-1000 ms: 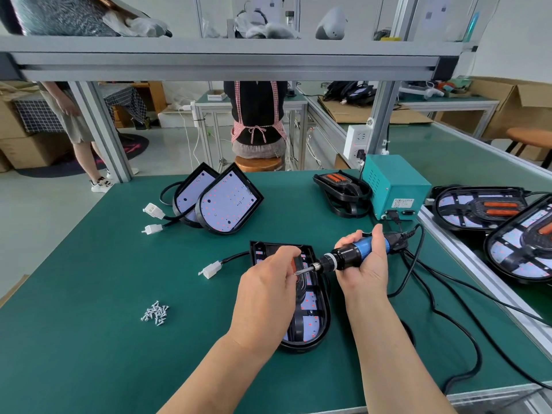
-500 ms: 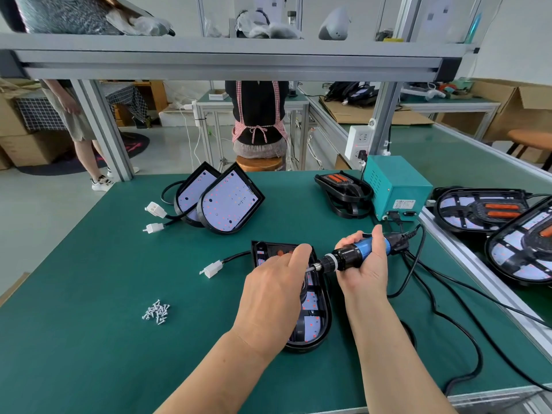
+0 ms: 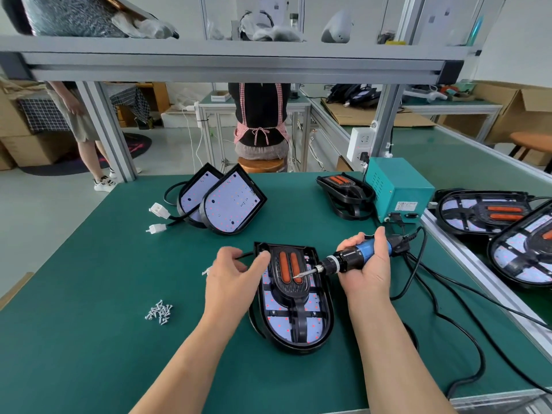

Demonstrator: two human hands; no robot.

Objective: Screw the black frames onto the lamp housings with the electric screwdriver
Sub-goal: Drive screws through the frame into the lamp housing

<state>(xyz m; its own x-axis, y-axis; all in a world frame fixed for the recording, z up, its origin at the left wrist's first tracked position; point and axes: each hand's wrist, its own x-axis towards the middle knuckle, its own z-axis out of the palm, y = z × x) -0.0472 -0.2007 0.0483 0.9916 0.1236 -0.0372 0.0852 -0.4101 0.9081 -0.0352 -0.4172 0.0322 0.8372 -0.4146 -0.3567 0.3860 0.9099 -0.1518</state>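
Right hand grip holds electric screwdriver, bit pointing left over black frame; left hand loose, thumb on housing corner.

teal power box | wall socket | wooden stool | aproned person | cardboard box

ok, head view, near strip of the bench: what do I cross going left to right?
screws → left hand → lamp → right hand holding the screwdriver → side-bench lamp
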